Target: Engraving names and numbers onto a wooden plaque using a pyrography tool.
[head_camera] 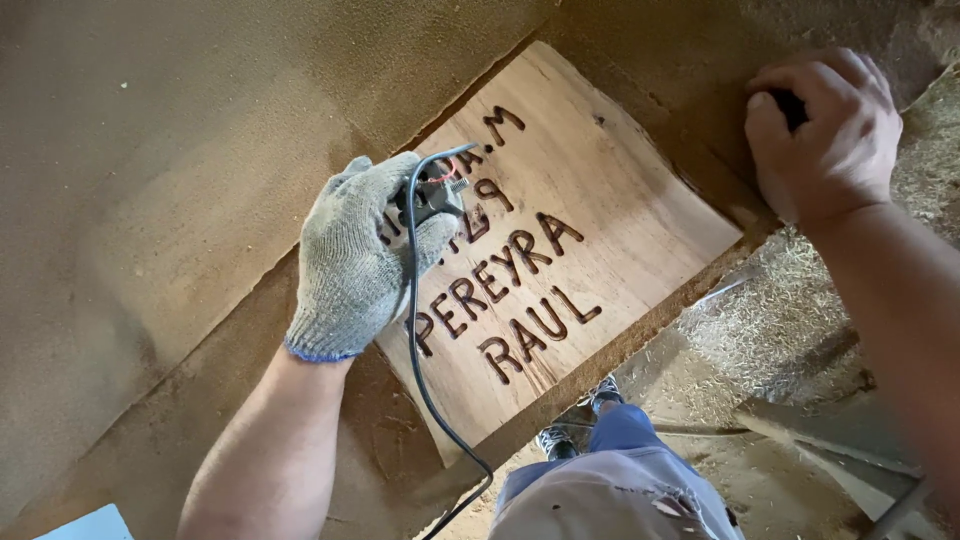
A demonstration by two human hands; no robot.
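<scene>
Two hands: gloved left (pixel 360 255) grips corded tool (pixel 432 195) on lettered plank (pixel 600 220); bare right (pixel 825 130) clenched on dark object beyond plank edge.

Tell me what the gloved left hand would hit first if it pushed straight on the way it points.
The gloved left hand points up-right across the pale wooden plank with burnt dark lettering; beyond its far edge lies the sawdust-covered brown bench. Depth is unclear.

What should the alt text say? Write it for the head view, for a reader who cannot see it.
A gloved left hand presses a corded burning tool onto a wooden plaque with dark burned lettering. The bare right hand grips something dark at the sawdust-covered workbench edge.
</scene>
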